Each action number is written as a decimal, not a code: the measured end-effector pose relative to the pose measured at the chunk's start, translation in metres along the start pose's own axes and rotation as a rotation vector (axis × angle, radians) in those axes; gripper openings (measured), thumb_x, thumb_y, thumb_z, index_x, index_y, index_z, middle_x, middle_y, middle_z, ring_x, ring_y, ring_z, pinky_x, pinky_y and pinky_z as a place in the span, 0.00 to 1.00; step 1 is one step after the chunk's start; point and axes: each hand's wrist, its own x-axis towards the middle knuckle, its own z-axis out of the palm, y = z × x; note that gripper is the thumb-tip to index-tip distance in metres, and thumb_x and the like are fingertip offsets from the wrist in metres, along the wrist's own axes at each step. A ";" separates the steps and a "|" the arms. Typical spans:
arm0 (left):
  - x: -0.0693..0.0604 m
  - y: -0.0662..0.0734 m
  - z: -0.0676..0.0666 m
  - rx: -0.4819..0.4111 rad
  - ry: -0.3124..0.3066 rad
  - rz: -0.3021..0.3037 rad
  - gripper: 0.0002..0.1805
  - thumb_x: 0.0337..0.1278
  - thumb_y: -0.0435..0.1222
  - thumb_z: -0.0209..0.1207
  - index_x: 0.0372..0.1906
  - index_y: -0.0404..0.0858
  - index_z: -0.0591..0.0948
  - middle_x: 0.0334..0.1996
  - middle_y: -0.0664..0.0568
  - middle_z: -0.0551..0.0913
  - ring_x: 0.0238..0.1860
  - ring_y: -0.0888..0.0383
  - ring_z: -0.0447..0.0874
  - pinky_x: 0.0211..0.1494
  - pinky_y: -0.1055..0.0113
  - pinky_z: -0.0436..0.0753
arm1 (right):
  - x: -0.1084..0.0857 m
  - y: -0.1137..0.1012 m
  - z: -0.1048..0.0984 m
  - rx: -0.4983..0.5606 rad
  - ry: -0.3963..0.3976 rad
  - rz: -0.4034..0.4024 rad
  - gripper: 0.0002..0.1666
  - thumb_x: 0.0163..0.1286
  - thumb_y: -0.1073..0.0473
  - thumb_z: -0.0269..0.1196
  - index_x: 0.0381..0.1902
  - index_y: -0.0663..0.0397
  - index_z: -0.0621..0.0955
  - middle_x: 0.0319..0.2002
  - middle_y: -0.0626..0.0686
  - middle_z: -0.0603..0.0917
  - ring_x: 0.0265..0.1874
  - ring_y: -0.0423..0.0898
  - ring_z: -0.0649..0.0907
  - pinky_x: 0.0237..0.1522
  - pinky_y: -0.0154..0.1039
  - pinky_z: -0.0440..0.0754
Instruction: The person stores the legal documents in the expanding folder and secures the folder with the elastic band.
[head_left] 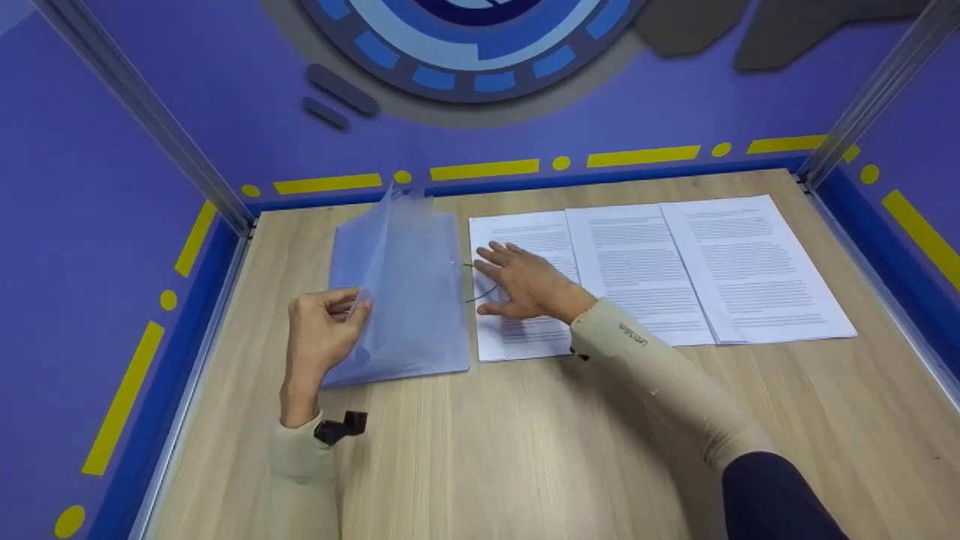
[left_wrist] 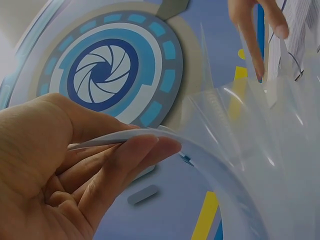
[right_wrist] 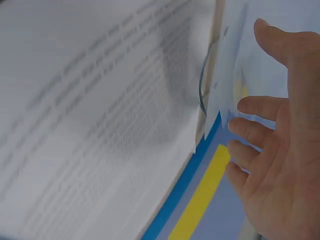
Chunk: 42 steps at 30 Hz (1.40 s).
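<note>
A translucent plastic folder (head_left: 420,315) lies at the left of the table with its clear leaves partly lifted and fanned. My left hand (head_left: 322,330) pinches the raised leaves near their left edge between thumb and fingers; in the left wrist view the bent plastic (left_wrist: 220,175) curves away from the grip. A thin elastic cord (right_wrist: 201,90) loops from the folder's right edge. Over the leftmost printed paper stack (head_left: 517,345), my right hand (head_left: 525,281) is spread, fingers pointing towards the folder and cord. Whether it touches the paper is unclear.
To the right, a middle printed stack (head_left: 630,255) and a right-hand printed stack (head_left: 757,262) lie side by side, edges overlapping. The wooden table (head_left: 480,450) is bordered by blue-purple panels (head_left: 225,97) with metal corner posts.
</note>
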 end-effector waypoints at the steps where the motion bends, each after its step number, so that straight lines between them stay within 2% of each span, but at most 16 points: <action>1: 0.000 0.000 0.000 0.001 -0.005 -0.002 0.12 0.62 0.27 0.71 0.49 0.25 0.90 0.44 0.32 0.92 0.43 0.39 0.95 0.45 0.55 0.93 | -0.003 0.003 -0.003 0.006 0.002 0.013 0.53 0.77 0.27 0.56 0.84 0.56 0.64 0.85 0.59 0.60 0.85 0.60 0.58 0.86 0.54 0.54; 9: -0.002 0.001 -0.002 0.023 -0.004 0.000 0.12 0.62 0.27 0.71 0.48 0.25 0.90 0.43 0.33 0.92 0.42 0.40 0.95 0.45 0.52 0.92 | -0.026 0.030 -0.024 0.108 0.045 0.108 0.53 0.77 0.26 0.56 0.84 0.56 0.63 0.85 0.60 0.60 0.85 0.62 0.59 0.85 0.59 0.56; 11: -0.001 0.001 -0.002 0.021 -0.002 0.006 0.12 0.62 0.27 0.71 0.48 0.25 0.90 0.43 0.33 0.92 0.42 0.40 0.95 0.45 0.57 0.93 | -0.034 0.039 -0.028 0.127 0.056 0.143 0.54 0.76 0.27 0.58 0.85 0.55 0.62 0.85 0.60 0.60 0.85 0.62 0.59 0.84 0.60 0.57; 14: 0.001 0.001 -0.001 0.011 0.007 0.007 0.12 0.62 0.27 0.71 0.48 0.25 0.91 0.42 0.34 0.92 0.42 0.41 0.95 0.43 0.71 0.91 | -0.046 0.051 -0.033 0.150 0.083 0.172 0.54 0.75 0.27 0.59 0.84 0.55 0.64 0.84 0.60 0.61 0.84 0.63 0.60 0.83 0.62 0.59; 16: 0.001 0.001 -0.001 0.003 0.010 0.007 0.11 0.62 0.27 0.71 0.48 0.26 0.91 0.42 0.34 0.93 0.41 0.41 0.95 0.42 0.76 0.89 | -0.054 0.059 -0.034 0.168 0.107 0.185 0.53 0.75 0.28 0.61 0.84 0.55 0.64 0.84 0.61 0.62 0.83 0.64 0.61 0.83 0.63 0.61; 18: 0.001 0.001 0.000 0.003 0.007 0.008 0.11 0.62 0.27 0.71 0.48 0.26 0.91 0.42 0.34 0.92 0.41 0.40 0.95 0.42 0.74 0.90 | -0.062 0.066 -0.035 0.185 0.132 0.196 0.53 0.75 0.29 0.62 0.83 0.56 0.65 0.83 0.61 0.63 0.83 0.64 0.62 0.82 0.63 0.62; 22: 0.001 0.000 0.002 0.023 0.001 0.011 0.12 0.63 0.28 0.71 0.49 0.26 0.91 0.42 0.33 0.92 0.42 0.39 0.95 0.45 0.56 0.93 | -0.079 0.080 -0.038 0.202 0.170 0.225 0.53 0.74 0.31 0.64 0.84 0.55 0.65 0.83 0.61 0.64 0.81 0.64 0.65 0.80 0.64 0.64; 24: 0.001 0.000 0.002 0.036 -0.001 0.010 0.12 0.63 0.28 0.71 0.49 0.26 0.91 0.43 0.33 0.92 0.42 0.39 0.95 0.46 0.53 0.93 | -0.088 0.088 -0.039 0.206 0.181 0.247 0.53 0.73 0.31 0.65 0.84 0.54 0.65 0.83 0.61 0.64 0.81 0.64 0.66 0.80 0.65 0.65; 26: 0.001 0.000 0.002 0.037 -0.001 0.002 0.12 0.63 0.28 0.71 0.49 0.26 0.91 0.42 0.34 0.92 0.42 0.40 0.95 0.45 0.57 0.93 | -0.096 0.096 -0.040 0.212 0.188 0.273 0.53 0.73 0.31 0.66 0.84 0.54 0.64 0.83 0.61 0.63 0.80 0.65 0.67 0.79 0.66 0.65; 28: 0.001 0.001 0.002 0.034 -0.002 -0.006 0.12 0.64 0.28 0.70 0.48 0.26 0.91 0.42 0.34 0.92 0.41 0.41 0.95 0.44 0.65 0.92 | -0.106 0.105 -0.041 0.217 0.193 0.304 0.54 0.73 0.31 0.66 0.84 0.54 0.64 0.83 0.61 0.63 0.80 0.66 0.67 0.79 0.67 0.65; 33: 0.001 0.002 0.001 0.009 -0.011 -0.017 0.12 0.64 0.29 0.70 0.49 0.26 0.91 0.42 0.34 0.93 0.41 0.42 0.95 0.41 0.84 0.84 | -0.132 0.130 -0.043 0.228 0.200 0.376 0.54 0.74 0.33 0.66 0.84 0.56 0.63 0.83 0.62 0.63 0.80 0.67 0.65 0.79 0.69 0.63; 38: 0.001 0.001 0.000 -0.001 -0.007 -0.011 0.12 0.64 0.28 0.70 0.49 0.26 0.91 0.42 0.34 0.92 0.41 0.41 0.95 0.40 0.87 0.81 | -0.160 0.154 -0.046 0.249 0.188 0.455 0.55 0.74 0.30 0.64 0.84 0.59 0.62 0.82 0.66 0.62 0.81 0.70 0.62 0.78 0.73 0.61; 42: 0.001 0.001 0.000 0.006 -0.002 -0.003 0.11 0.64 0.28 0.70 0.49 0.27 0.91 0.42 0.35 0.93 0.40 0.41 0.95 0.41 0.83 0.84 | -0.182 0.170 -0.047 0.257 0.176 0.516 0.57 0.74 0.28 0.63 0.84 0.60 0.62 0.82 0.68 0.61 0.80 0.71 0.61 0.77 0.75 0.60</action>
